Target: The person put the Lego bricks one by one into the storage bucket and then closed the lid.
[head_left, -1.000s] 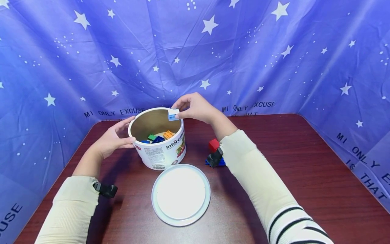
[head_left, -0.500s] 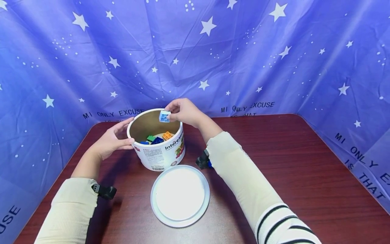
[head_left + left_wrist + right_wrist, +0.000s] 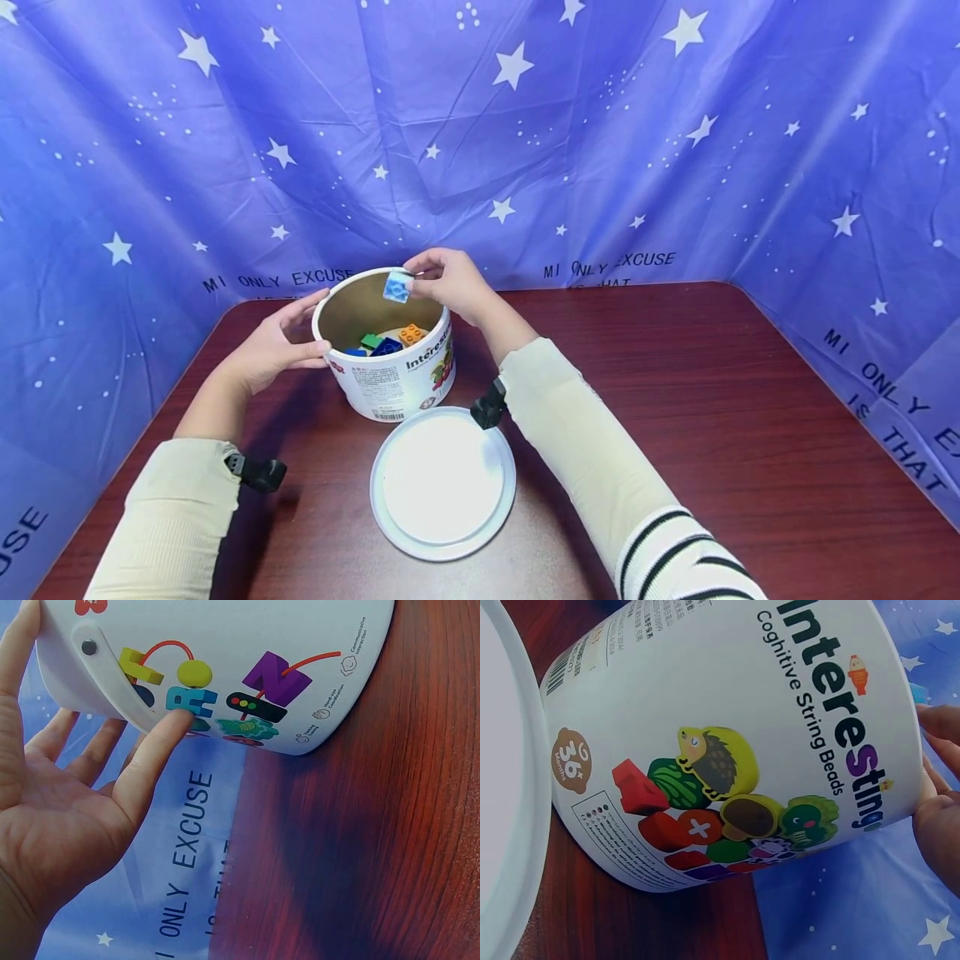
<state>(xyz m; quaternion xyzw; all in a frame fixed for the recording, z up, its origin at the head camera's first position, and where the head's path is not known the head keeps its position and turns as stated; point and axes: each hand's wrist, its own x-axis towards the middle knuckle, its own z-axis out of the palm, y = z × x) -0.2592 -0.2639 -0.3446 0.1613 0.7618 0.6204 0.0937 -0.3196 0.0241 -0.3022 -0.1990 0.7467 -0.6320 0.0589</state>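
Observation:
A white printed bucket [image 3: 378, 392] stands on the table, its mouth tipped toward the head view. My left hand [image 3: 277, 346] steadies its left side with fairly straight fingers, the thumb at the front of the rim. In the left wrist view those fingers [image 3: 154, 761] lie against the printed wall. Over the bucket's mouth, my right hand [image 3: 453, 285] pinches a light blue toy building block [image 3: 396, 287], studs facing the head camera. Inside lie an orange block [image 3: 412, 334], a green block [image 3: 371, 341] and a dark blue block [image 3: 387, 346]. The bucket wall hides most of the right hand's grip in the right wrist view.
A round white lid [image 3: 442, 483] lies on the dark red table [image 3: 720, 400] in front of the bucket. A starry blue curtain [image 3: 637, 150] hangs close behind the table and along both sides. Black wrist cameras sit on both sleeves.
My right hand has carried the light blue block left from the bucket's right rim to over its mouth. The right forearm now covers the red and blue blocks on the table. My left hand stays put.

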